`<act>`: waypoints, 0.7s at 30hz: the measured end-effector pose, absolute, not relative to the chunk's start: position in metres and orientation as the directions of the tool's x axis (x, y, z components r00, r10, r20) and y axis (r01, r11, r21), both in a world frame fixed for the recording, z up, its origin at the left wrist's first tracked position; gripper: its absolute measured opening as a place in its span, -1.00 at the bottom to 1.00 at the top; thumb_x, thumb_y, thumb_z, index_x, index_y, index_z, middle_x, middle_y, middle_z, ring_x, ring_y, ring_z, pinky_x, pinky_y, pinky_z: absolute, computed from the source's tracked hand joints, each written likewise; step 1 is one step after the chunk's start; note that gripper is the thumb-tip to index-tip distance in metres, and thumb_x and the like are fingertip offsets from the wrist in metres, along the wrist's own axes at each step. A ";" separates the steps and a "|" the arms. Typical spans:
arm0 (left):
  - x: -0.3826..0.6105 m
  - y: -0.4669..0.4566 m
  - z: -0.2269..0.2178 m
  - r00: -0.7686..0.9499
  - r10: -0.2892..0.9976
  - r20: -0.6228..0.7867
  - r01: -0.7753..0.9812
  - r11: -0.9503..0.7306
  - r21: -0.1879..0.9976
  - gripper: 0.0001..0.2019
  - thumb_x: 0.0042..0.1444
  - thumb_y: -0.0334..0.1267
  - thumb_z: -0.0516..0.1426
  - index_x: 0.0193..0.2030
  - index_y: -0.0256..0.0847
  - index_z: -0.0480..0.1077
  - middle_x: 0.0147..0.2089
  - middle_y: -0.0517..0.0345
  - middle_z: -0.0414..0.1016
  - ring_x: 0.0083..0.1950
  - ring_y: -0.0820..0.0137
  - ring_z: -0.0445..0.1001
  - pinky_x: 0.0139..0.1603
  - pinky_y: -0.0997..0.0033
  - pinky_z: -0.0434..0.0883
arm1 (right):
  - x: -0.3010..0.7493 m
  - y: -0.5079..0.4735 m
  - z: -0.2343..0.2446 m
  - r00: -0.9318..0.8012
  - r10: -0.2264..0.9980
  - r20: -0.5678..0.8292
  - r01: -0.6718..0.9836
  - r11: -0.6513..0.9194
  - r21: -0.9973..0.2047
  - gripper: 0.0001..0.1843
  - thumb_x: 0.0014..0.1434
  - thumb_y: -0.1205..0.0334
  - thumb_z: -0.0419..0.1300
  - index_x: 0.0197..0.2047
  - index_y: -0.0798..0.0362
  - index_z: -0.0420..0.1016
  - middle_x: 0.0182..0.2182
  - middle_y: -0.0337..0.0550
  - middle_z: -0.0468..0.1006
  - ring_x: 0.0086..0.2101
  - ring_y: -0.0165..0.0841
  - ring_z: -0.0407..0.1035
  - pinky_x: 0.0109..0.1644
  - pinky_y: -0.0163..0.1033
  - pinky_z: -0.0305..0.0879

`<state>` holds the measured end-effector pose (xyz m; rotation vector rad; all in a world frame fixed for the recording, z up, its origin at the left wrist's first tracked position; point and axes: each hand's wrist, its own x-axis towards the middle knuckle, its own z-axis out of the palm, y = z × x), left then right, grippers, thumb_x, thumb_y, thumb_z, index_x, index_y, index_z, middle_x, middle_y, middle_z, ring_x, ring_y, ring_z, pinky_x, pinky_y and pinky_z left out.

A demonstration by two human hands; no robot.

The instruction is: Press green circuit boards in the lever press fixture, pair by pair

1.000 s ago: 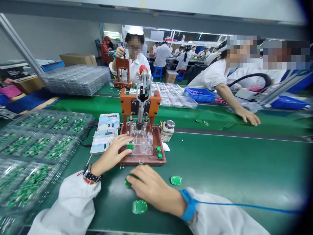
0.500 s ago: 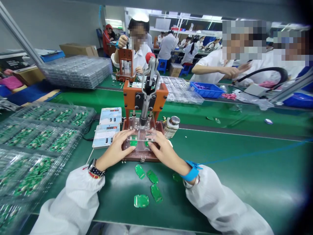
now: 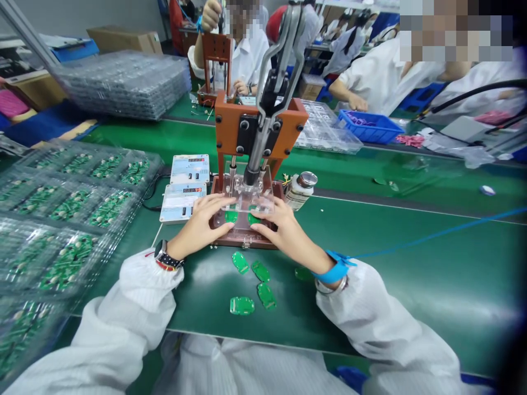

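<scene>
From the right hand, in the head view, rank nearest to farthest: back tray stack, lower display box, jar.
1. Jar, just beyond the right hand.
2. Lower display box, past the left hand.
3. Back tray stack, upper left.

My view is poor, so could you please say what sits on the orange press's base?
Two green boards show there: one near the left hand, the other partly covered by the right hand. Anything beneath boards and hands is hidden.

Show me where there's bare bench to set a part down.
Widest: the bench right of the right sleeve, partly crossed by the blue cord. Smaller: between the left sleeve and the loose green boards. Crowded: the press base, with left hand and right hand there, and the far left, under trays.
</scene>
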<state>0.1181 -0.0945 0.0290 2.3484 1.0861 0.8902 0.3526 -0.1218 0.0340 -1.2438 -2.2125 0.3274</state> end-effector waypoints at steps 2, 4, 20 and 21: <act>0.119 -0.094 0.028 0.498 0.784 0.370 0.522 -0.612 0.595 -0.56 0.16 -0.23 0.16 0.20 -0.02 0.25 0.17 0.04 0.35 0.24 0.14 0.22 0.25 -0.04 0.10 | 0.352 -0.123 0.039 -0.395 0.853 0.342 0.752 0.514 -0.412 -0.76 0.19 0.16 0.23 -0.08 0.02 0.53 0.21 -0.05 0.25 0.23 -0.03 0.02 0.21 0.24 0.08; 0.120 -0.093 0.028 0.501 0.783 0.369 0.500 -0.609 0.616 -0.52 0.15 -0.25 0.15 0.23 -0.04 0.22 0.17 0.03 0.33 0.23 0.14 0.22 0.25 -0.01 0.12 | 0.351 -0.122 0.044 -0.404 0.857 0.320 0.770 0.507 -0.386 -0.77 0.18 0.17 0.23 -0.09 0.02 0.54 0.18 -0.05 0.29 0.21 -0.01 0.05 0.18 0.24 0.10; 0.117 -0.095 0.036 0.491 0.804 0.335 0.501 -0.575 0.646 -0.49 0.17 -0.16 0.15 0.25 -0.02 0.16 0.23 0.03 0.26 0.27 0.16 0.18 0.27 0.02 0.13 | 0.376 -0.112 0.079 -0.502 0.808 0.307 0.701 0.588 -0.403 -0.62 0.23 0.47 -0.02 0.01 0.01 0.48 0.08 -0.09 0.42 0.07 -0.19 0.31 0.15 0.10 0.29; 0.117 -0.095 0.037 0.498 0.805 0.322 0.513 -0.572 0.640 -0.48 0.17 -0.17 0.15 0.26 -0.03 0.16 0.24 0.02 0.25 0.27 0.15 0.18 0.27 0.02 0.12 | 0.383 -0.106 0.091 -0.481 0.803 0.352 0.690 0.594 -0.414 -0.60 0.22 0.49 -0.03 -0.01 0.03 0.49 0.01 -0.10 0.48 0.02 -0.23 0.36 0.12 0.05 0.33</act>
